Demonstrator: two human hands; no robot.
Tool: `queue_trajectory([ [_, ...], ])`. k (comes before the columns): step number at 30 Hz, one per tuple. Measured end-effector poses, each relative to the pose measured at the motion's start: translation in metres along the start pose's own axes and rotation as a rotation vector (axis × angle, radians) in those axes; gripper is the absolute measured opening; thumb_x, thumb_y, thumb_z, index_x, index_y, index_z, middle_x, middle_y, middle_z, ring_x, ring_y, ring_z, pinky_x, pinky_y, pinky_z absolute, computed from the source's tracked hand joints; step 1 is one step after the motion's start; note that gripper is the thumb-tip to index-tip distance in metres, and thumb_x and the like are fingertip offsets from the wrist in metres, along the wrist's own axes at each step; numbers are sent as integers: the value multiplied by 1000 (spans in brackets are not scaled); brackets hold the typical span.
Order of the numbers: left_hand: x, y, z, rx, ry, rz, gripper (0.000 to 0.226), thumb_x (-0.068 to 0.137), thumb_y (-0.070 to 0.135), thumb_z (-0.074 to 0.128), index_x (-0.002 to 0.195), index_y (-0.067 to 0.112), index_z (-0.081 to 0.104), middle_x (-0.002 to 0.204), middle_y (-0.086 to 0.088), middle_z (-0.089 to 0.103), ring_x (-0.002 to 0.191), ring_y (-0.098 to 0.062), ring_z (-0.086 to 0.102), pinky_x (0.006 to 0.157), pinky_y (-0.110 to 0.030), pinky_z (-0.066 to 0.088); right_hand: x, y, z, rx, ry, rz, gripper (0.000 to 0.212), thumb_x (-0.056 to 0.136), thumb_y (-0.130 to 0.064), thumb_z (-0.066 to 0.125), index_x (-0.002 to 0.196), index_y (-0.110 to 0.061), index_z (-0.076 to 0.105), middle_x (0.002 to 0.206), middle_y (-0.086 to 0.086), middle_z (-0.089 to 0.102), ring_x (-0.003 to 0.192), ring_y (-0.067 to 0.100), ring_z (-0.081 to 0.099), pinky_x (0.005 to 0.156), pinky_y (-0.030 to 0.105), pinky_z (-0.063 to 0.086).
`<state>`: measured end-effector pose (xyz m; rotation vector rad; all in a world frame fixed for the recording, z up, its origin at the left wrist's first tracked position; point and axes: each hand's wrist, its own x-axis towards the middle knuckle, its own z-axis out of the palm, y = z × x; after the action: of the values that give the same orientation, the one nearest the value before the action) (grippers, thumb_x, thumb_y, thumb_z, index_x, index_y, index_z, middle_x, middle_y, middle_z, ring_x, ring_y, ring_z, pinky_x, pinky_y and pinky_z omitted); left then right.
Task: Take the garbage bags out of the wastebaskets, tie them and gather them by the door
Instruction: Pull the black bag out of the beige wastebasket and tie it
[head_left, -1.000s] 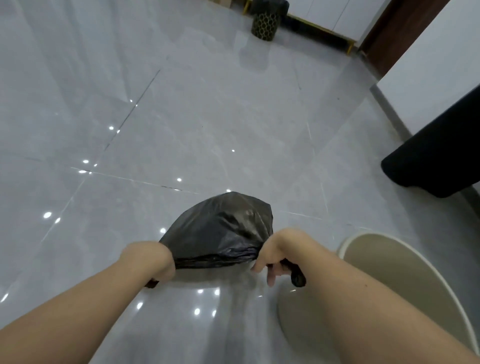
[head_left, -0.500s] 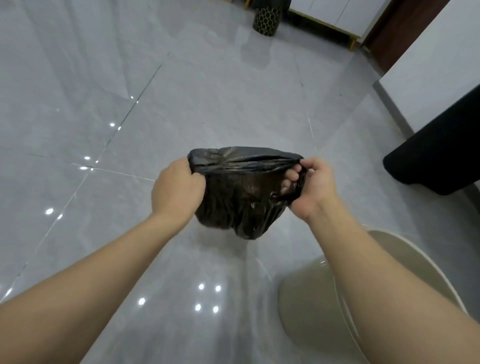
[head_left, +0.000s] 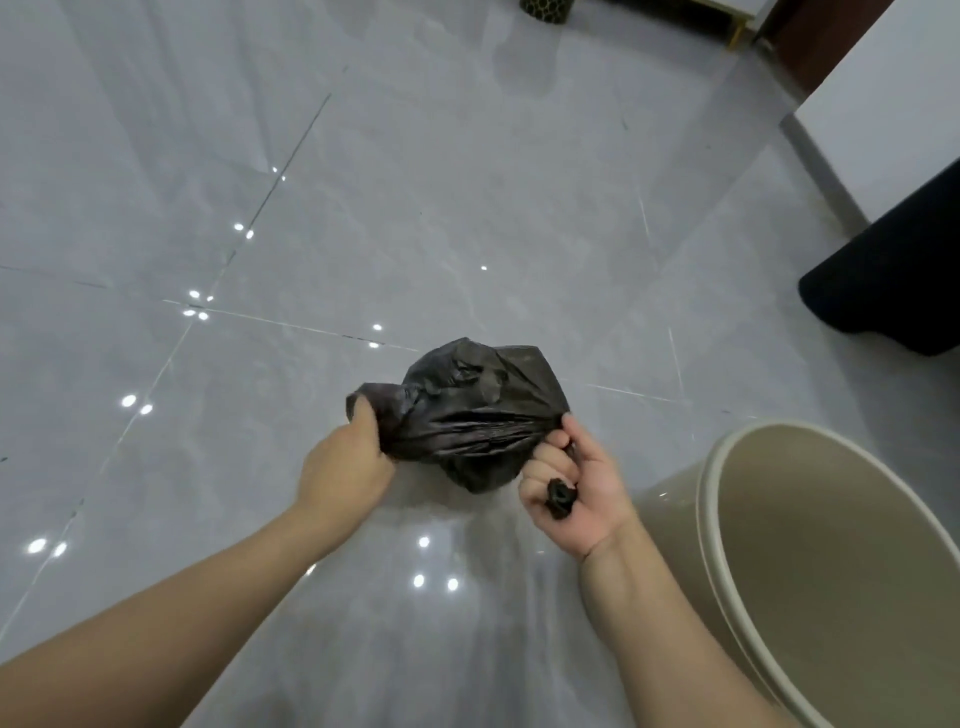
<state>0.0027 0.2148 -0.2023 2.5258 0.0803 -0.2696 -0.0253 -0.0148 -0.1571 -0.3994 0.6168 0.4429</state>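
Observation:
A small black garbage bag (head_left: 478, 405) hangs in the air above the grey tiled floor, its mouth stretched flat between both hands. My left hand (head_left: 343, 467) grips the left corner of the bag's mouth. My right hand (head_left: 571, 483) grips the right corner, palm turned up, with a twisted black end of plastic poking out of the fist. The beige wastebasket (head_left: 727, 519) stands at the lower right with no bag inside.
A black patterned wastebasket (head_left: 545, 6) stands far off at the top edge, beside a white cabinet with gold legs (head_left: 736, 32). A brown door (head_left: 826, 36) is at the top right. A black draped object (head_left: 893, 280) juts in from the right wall.
The bag has been flipped over again between my hands, its bulk swinging from below the stretched mouth to above it. Both hands dropped lower, and my right palm now faces up.

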Motion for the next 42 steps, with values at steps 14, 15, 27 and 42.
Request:
queue_trajectory([
  [14, -72, 52, -31, 567, -102, 410, 25, 87, 37, 33, 73, 17, 37, 50, 5, 33, 42, -20, 32, 42, -27, 15, -11, -25, 32, -240, 119, -592, 22, 100, -13, 41, 115, -20, 57, 116, 4, 70, 38, 5, 35, 35, 17, 29],
  [15, -73, 54, -39, 557, -92, 472, 22, 82, 35, 35, 69, 17, 36, 45, 5, 31, 37, -19, 25, 41, -25, 12, -11, -23, 36, -311, 147, -623, 22, 101, -13, 41, 116, -19, 56, 119, 5, 69, 37, 5, 34, 35, 17, 27],
  [27, -52, 69, -111, 632, -15, 684, 52, 46, 3, 76, 75, 19, 35, 45, 9, 10, 42, -9, -4, 48, -18, -4, -12, 7, 56, -614, -105, -406, 40, 93, 2, 42, 130, -12, 44, 128, 9, 65, 36, 7, 30, 38, 18, 23],
  [42, -13, 98, -134, 13, -53, 585, 18, 86, 15, 57, 92, 31, 58, 78, 12, 59, 69, -3, 53, 61, -18, 41, -21, 7, 58, -853, -171, -97, 32, 78, -18, 53, 107, -27, 65, 59, -7, 58, 34, 8, 32, 39, 18, 19],
])
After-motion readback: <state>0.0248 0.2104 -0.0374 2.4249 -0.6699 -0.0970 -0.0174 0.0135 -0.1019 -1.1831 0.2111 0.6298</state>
